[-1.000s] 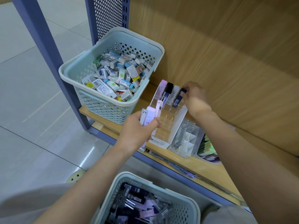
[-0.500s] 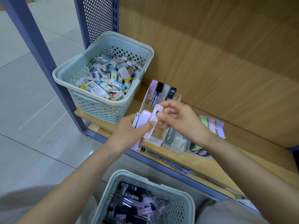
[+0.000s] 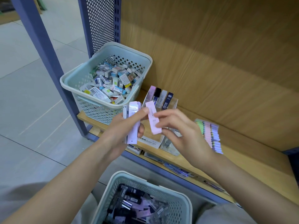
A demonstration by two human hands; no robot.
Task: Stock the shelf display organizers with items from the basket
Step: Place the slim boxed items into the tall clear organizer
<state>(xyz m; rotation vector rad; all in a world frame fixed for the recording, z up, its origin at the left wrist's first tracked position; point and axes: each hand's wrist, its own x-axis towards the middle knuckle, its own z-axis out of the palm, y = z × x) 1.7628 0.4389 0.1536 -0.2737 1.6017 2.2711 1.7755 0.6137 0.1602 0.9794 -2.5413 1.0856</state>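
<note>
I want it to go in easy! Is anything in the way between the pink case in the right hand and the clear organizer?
Nothing visible blocks it. The right hand pinches the pink case just in front of the organizer, whose back row holds four cases. The left hand, gripping more cases, sits off to the side.

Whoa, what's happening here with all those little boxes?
A person is stocking a shelf. Their left hand grips a stack of slim cases, and their right hand pinches one pink case beside it, in front of the clear organizer. Four cases already stand in its back row. One basket of small boxes sits on the shelf; another basket sits below, near the person.
</note>
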